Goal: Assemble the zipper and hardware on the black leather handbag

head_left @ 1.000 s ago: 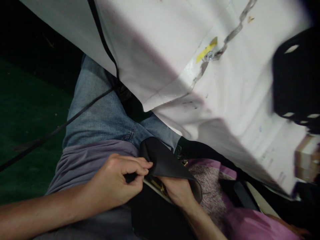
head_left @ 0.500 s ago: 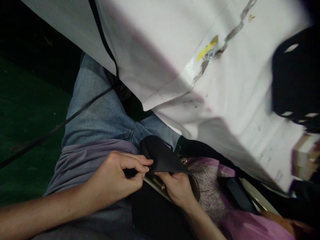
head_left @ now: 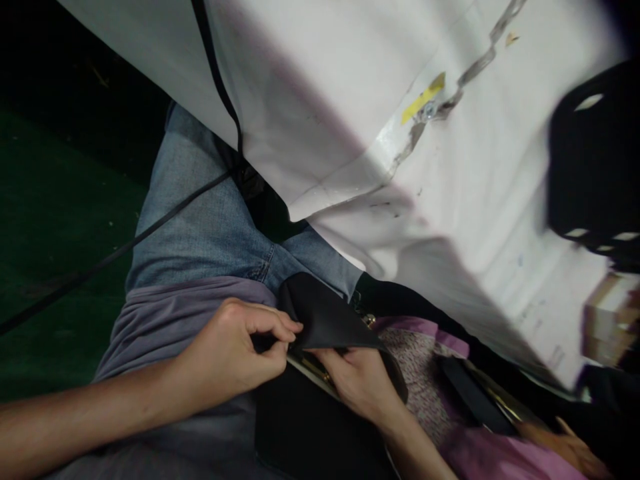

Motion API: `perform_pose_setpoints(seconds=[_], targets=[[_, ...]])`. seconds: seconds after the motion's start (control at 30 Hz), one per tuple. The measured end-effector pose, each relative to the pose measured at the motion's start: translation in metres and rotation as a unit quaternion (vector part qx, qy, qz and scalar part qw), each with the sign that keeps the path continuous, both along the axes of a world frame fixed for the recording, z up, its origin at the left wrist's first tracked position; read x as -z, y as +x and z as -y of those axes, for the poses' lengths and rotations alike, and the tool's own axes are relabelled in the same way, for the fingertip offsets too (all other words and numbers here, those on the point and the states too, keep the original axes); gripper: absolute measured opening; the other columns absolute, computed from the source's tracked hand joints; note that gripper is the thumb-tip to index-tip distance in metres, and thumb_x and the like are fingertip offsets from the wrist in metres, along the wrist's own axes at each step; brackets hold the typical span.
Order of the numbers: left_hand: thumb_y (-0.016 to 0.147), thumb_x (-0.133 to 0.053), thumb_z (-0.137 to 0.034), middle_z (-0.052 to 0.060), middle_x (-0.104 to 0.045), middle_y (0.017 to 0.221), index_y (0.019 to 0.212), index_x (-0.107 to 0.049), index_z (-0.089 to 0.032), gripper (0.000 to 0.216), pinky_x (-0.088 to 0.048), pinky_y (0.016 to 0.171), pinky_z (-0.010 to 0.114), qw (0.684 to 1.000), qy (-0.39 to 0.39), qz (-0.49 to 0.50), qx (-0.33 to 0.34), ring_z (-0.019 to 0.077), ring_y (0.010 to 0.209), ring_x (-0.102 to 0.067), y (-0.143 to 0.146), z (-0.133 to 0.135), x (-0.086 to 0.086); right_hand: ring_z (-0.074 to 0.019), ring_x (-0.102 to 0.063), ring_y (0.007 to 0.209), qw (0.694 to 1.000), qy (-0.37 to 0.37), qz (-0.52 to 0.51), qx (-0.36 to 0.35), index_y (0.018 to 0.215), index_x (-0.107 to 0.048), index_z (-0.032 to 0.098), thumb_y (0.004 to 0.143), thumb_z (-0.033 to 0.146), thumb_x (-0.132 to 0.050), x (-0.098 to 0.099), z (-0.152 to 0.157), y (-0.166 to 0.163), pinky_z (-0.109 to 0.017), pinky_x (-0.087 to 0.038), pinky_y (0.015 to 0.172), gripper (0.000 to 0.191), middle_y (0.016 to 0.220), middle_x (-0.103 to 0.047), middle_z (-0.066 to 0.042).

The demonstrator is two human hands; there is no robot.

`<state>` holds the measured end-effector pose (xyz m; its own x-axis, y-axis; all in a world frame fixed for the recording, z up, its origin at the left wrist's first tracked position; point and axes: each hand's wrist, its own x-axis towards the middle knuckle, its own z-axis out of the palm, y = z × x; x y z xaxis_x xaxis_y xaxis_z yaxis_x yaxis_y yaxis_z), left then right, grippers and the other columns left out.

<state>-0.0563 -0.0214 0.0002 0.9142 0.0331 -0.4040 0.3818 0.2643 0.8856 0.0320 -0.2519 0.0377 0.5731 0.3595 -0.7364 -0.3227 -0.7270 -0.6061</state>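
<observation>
A black bag rests on my lap, its dark flap raised. Gold-coloured metal parts show in the narrow gap beneath the flap, beside a pale strip. My left hand is closed, thumb and fingers pinched together at the left corner of the flap's edge; anything small between the fingertips is hidden. From the right, my right hand grips the flap's edge, its fingers hidden underneath and the thumb pointing left.
A white cloth-like cover with yellow tape spreads ahead. A black cable crosses my leg in jeans. At right, another person in pink has a hand near a dark flat object. A black panel stands beyond.
Both hands keep their hold on the bag, and the flap's edge has shifted slightly. The view has moved a little. The other person's hand at lower right has come further into sight.
</observation>
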Motion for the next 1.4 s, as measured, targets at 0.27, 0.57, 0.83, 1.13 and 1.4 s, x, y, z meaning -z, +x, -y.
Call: perform_pose_setpoints(seconds=[0.27, 0.57, 0.83, 1.13, 1.4], targets=[[0.087, -0.073, -0.006, -0.008, -0.084, 0.109, 0.095, -0.086, -0.030, 0.029, -0.065, 0.103, 0.022, 0.999, -0.029, -0.023, 0.024, 0.0158, 0.109, -0.081, 0.008, -0.002, -0.002, -0.0305, -0.080, 0.099, 0.990, -0.006, -0.094, 0.105, 0.096, -0.088, 0.018, 0.088, 0.058, -0.092, -0.013, -0.003, 0.006, -0.043, -0.065, 0.103, 0.042, 0.099, -0.086, -0.010], [0.089, -0.073, -0.008, -0.007, -0.085, 0.111, 0.101, -0.088, -0.032, 0.030, -0.065, 0.104, 0.023, 0.999, 0.003, -0.008, 0.040, 0.0165, 0.109, -0.081, 0.009, -0.001, -0.006, -0.0284, -0.080, 0.093, 0.986, 0.005, -0.076, 0.148, 0.090, -0.088, 0.019, 0.082, 0.047, -0.096, -0.008, -0.004, 0.001, -0.037, -0.068, 0.089, 0.030, 0.094, -0.085, -0.007], [0.091, -0.071, -0.009, -0.008, -0.084, 0.112, 0.111, -0.088, -0.034, 0.036, -0.065, 0.100, 0.022, 0.997, 0.062, 0.029, 0.040, 0.0152, 0.105, -0.080, 0.008, 0.002, -0.007, -0.0303, -0.079, 0.099, 0.993, 0.009, -0.011, 0.120, 0.096, -0.088, 0.021, 0.088, 0.052, -0.086, 0.002, -0.008, -0.012, -0.040, -0.067, 0.096, 0.033, 0.091, -0.084, -0.008], [0.088, -0.069, -0.011, -0.005, -0.082, 0.107, 0.101, -0.083, -0.028, 0.025, -0.067, 0.089, 0.021, 0.997, -0.003, -0.049, 0.052, 0.0153, 0.099, -0.080, 0.008, 0.004, -0.002, -0.0284, -0.078, 0.094, 0.999, 0.000, -0.013, -0.039, 0.077, -0.085, 0.030, 0.088, 0.042, -0.072, 0.009, 0.008, -0.005, -0.035, -0.066, 0.087, 0.021, 0.088, -0.083, -0.002], [0.086, -0.068, -0.007, -0.003, -0.081, 0.112, 0.109, -0.084, -0.026, 0.034, -0.067, 0.095, 0.021, 0.997, -0.037, -0.043, 0.044, 0.0158, 0.104, -0.079, 0.009, 0.007, -0.002, -0.0270, -0.075, 0.090, 0.996, -0.015, 0.047, 0.074, 0.085, -0.084, 0.022, 0.089, 0.049, -0.082, 0.005, -0.009, -0.011, -0.037, -0.064, 0.089, 0.027, 0.088, -0.082, -0.006]])
